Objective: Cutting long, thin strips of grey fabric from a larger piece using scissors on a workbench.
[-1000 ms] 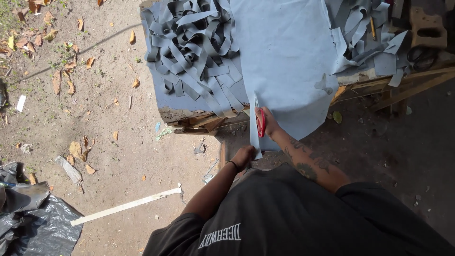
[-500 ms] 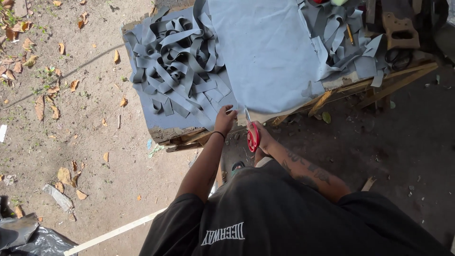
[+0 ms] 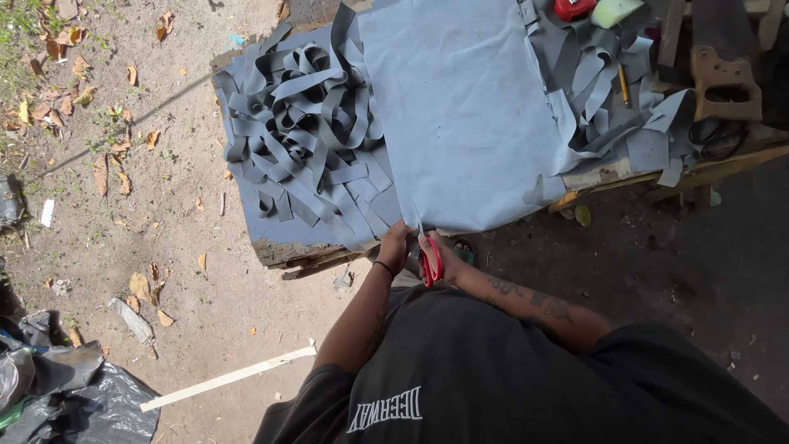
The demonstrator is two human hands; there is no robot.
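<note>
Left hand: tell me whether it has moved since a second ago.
Yes. The left hand rose from below the workbench edge up to it, beside the red scissors, touching the blue sheet.

Grey sheet (image 3: 460, 115): large, flat, spread over the bench top, its near edge hanging past the bench edge. Scissors (image 3: 429, 256): red-handled, blades pointing away from the person, entering the sheet's near edge, beside cut strips.
</note>
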